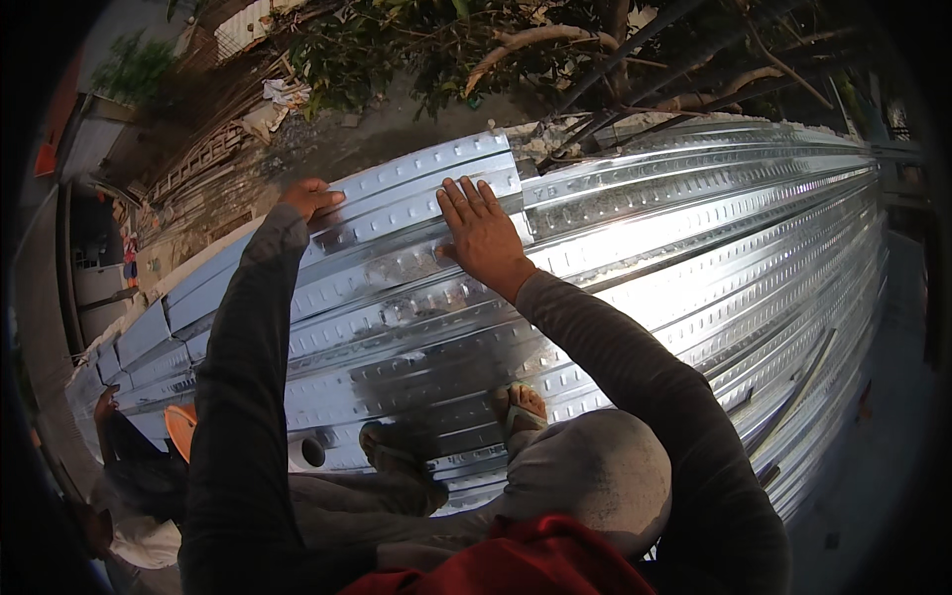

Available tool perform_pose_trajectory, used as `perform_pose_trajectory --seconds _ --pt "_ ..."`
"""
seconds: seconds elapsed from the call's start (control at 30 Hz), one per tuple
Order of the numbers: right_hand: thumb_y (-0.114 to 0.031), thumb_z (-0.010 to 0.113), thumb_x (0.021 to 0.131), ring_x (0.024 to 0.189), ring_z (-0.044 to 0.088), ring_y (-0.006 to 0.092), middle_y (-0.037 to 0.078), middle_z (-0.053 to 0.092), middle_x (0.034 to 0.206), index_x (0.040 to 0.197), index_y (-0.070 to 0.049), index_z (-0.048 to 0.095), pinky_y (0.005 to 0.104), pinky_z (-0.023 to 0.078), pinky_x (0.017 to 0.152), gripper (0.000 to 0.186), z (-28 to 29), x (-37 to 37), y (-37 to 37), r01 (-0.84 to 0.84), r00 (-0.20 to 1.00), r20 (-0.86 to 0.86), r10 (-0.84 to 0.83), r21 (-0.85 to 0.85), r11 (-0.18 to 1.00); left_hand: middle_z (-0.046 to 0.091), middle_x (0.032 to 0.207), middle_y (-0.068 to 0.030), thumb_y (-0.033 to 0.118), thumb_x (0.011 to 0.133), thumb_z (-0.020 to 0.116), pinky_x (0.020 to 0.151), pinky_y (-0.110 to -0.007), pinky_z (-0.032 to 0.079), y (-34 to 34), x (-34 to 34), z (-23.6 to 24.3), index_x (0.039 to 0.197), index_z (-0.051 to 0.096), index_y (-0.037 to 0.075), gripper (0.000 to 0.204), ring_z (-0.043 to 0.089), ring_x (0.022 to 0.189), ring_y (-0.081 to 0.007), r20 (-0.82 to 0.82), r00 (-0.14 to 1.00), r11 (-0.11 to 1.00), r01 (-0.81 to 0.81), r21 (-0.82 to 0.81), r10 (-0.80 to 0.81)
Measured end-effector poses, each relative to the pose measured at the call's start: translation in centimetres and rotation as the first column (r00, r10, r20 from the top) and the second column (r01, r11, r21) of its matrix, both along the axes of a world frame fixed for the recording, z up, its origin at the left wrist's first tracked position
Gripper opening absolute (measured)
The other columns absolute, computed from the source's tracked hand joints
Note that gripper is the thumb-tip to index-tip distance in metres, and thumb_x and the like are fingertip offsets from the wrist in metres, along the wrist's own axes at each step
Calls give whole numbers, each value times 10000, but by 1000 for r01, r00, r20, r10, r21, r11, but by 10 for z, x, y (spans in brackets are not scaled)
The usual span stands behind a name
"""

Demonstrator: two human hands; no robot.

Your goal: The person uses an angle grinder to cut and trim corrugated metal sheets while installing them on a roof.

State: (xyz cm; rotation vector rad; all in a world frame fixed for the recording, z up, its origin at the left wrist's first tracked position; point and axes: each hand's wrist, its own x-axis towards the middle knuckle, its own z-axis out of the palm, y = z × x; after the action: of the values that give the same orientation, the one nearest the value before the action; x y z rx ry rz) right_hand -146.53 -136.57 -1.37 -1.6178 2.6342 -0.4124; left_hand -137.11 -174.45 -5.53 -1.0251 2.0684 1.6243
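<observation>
Left hand [311, 197]: grip resting partly curled at far edge, hold unclear | right hand [483, 235]: grip lying open, flat, holding nothing | ribbed metal sheet [397, 210]: lying far, left of centre | step: seemingly aligning; next needing steady, even pressing

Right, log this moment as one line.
left hand: at metal sheet, far edge | right hand: spread on same sheet | co-worker: lower left

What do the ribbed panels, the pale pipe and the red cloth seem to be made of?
Ribbed panels: metal, possibly galvanized steel, shiny; the sharp glare and pressed ridges suggest it.
Pale pipe: probably plastic, from its smooth, light wall, though painted metal is possible.
Red cloth: matte fabric, with soft folds.
</observation>
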Motion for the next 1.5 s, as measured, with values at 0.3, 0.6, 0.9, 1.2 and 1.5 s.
perform_pose_trajectory --seconds 0.3,0.6,0.9,1.2,1.5 --pt "-357 642 932 1429 386 414 230 396 1544 1449 46 430 511 376 1138 689 -26 11 -21 3 1000 -6 -3 92 996 235 1630 -140 605 616 852 1166 -608 241 85 35 40 1550 364 219 1122 232 1488 -405 133 855 320 326 -889 -502" --pt "-432 774 840 1060 612 402 255 629 1134 1210 65 581 461 490 895 649 -29 -10 33 789 465 540 -701 107 605 699 1127 -144 548 911 626 1041 -490 402 30 37 9 1277 640 95 583 598 1148 -301 50 996 686 87 -722 -73" --pt "-443 700 925 789 674 312 160 705 855 957 -42 679 408 503 733 402 -84 -47 88 832 405 793 -455 -113 543 588 737 -24 329 893 763 554 -374 499 51 -12 36 810 624 65 309 565 596 -144 63 923 912 -386 138 381" --pt "-383 889 688 1127 591 358 181 613 1185 1252 -12 533 464 481 914 763 -28 -15 88 776 616 296 -730 -68 627 591 702 -36 405 830 799 585 -374 455 27 -32 -14 731 626 59 399 521 582 -174 25 996 987 -80 -139 85" --pt "-357 882 674 1150 524 348 149 562 1187 1196 -34 551 464 387 973 698 -34 -4 74 727 683 225 -695 -110 678 647 731 -66 453 826 785 625 -395 484 34 -25 -21 856 698 32 431 593 660 -196 30 995 973 -84 -213 93"
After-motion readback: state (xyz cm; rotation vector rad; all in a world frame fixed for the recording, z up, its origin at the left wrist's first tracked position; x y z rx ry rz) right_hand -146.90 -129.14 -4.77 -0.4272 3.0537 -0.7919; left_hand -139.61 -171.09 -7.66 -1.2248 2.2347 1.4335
